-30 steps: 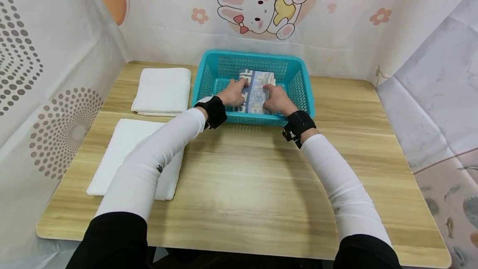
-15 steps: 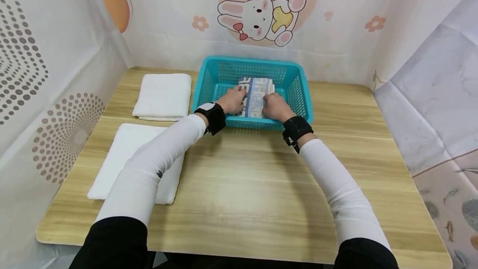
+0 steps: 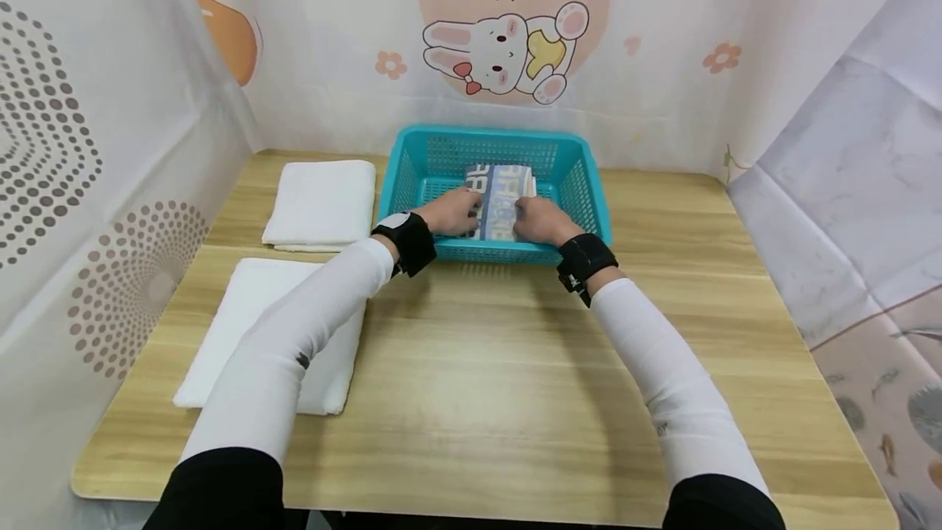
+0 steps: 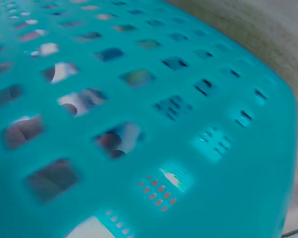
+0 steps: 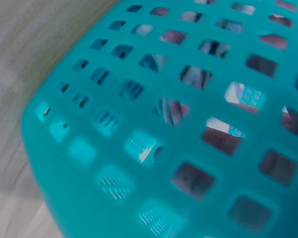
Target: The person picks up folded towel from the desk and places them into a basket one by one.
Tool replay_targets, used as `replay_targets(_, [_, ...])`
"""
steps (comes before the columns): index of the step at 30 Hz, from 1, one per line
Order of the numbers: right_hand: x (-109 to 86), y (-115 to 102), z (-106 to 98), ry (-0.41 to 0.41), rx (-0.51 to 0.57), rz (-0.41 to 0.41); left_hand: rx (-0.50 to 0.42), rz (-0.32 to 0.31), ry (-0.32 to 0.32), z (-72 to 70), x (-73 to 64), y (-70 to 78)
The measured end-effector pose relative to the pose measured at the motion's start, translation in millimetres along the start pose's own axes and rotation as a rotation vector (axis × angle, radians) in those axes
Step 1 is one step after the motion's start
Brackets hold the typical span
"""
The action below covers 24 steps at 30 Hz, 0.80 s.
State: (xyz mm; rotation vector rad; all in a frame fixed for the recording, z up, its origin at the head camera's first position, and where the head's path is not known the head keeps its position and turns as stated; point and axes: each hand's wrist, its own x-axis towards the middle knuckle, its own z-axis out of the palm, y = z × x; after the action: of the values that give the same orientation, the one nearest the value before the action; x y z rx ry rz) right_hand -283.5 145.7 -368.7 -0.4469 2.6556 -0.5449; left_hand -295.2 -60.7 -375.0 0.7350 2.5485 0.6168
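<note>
A folded blue-and-white patterned towel (image 3: 500, 201) lies inside the turquoise plastic basket (image 3: 493, 134) at the back of the table. At the towel's left side, my left hand (image 3: 452, 213) grips its edge. My right hand (image 3: 543, 221) holds the opposite side, thumb and fingers curled at the edge. Both hands reach over the near rim, and their lower fingers are hidden. The perforated basket wall (image 4: 154, 124) fills the left wrist view, with bits of hand and towel showing through its holes. Much the same wall (image 5: 154, 134) blocks the right wrist view.
Left of the basket lies a smaller folded white towel (image 3: 321, 203). A larger folded white towel (image 3: 324, 362) lies nearer, partly under my left forearm. The wooden table (image 3: 471, 399) extends in front of the basket. A printed curtain (image 3: 316, 64) hangs directly behind it.
The head view has tilted up, so everything sits lower in it. The fingers of my right hand have curled more at the towel's edge. The towel stays in the basket.
</note>
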Motion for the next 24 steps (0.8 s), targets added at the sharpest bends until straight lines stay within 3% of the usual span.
replay_targets(4, [-8.6, -1.7, -5.5, 0.002, 0.021, -0.013, -0.071, 0.057, 0.012, -3.1, -13.7, 7.5])
replay_targets(8, [-23.4, -4.8, -8.8, 0.043, 0.059, -0.056, -0.055, 0.112, 0.061, 1.0, -32.5, 15.8])
replay_targets(11, [-38.1, -5.6, -8.3, 0.092, 0.064, -0.098, 0.042, 0.158, 0.121, 8.1, -50.1, 20.9])
replay_targets(13, [-50.0, -4.9, -6.1, 0.132, 0.057, -0.12, 0.153, 0.191, 0.173, 14.5, -61.2, 24.2])
replay_targets(18, [-80.2, -3.7, 5.2, 0.228, -0.036, -0.192, 0.397, 0.27, 0.306, 31.4, -81.9, 29.8])
replay_targets(21, [-95.8, -1.2, 15.2, 0.277, -0.099, -0.243, 0.467, 0.319, 0.362, 41.4, -90.7, 31.9])
replay_targets(24, [-108.7, 1.1, 27.0, 0.327, -0.154, -0.297, 0.487, 0.349, 0.378, 51.8, -99.4, 33.1])
